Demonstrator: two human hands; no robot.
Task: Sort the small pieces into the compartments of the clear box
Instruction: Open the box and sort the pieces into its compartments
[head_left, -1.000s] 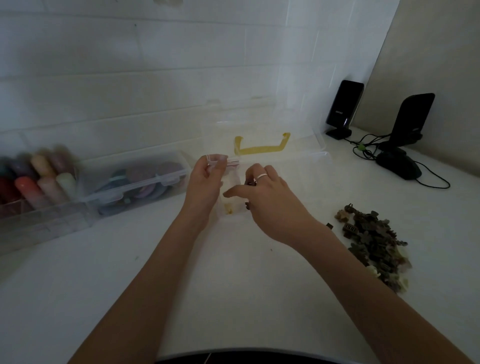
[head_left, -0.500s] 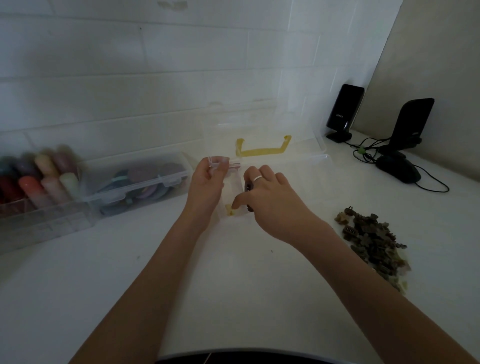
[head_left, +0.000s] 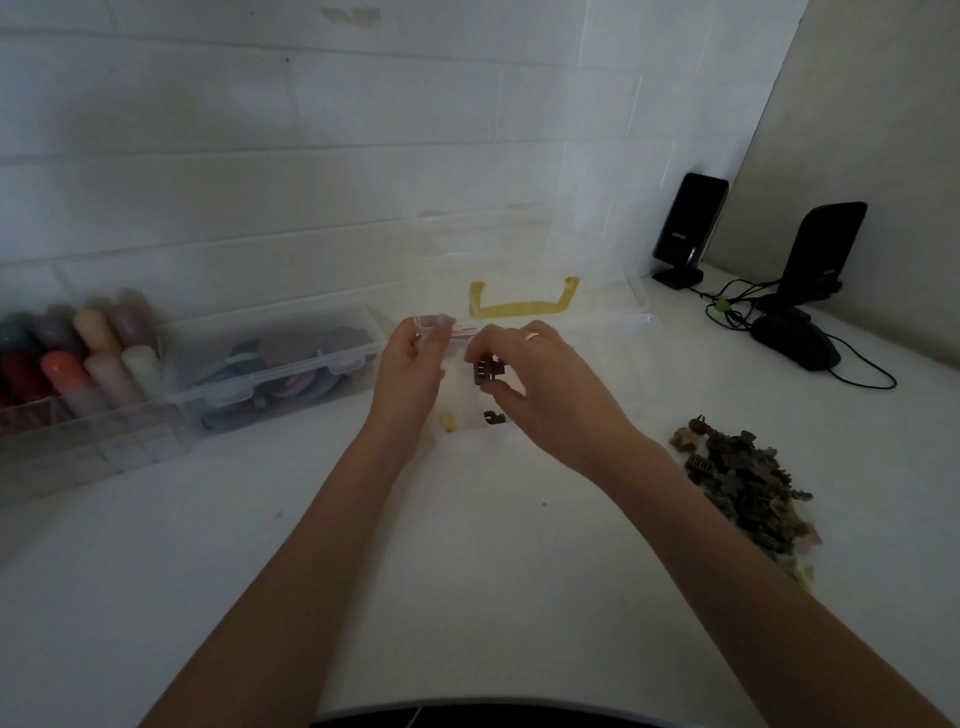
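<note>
Clear plastic box (head_left: 519, 291) with a yellow handle (head_left: 522, 306) stands at the counter's (head_left: 467, 571) far edge by the wall. Left hand (head_left: 410, 374) pinches the box's near rim. Right hand (head_left: 545, 384) pinches a dark brown piece (head_left: 487, 371) over a compartment holding one yellow piece (head_left: 448, 421) and one dark piece (head_left: 493, 417). Unsorted brown pieces (head_left: 743, 483) lie heaped near the counter's right edge.

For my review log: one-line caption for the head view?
Right hand pinches a dark piece over the clear box.
</note>
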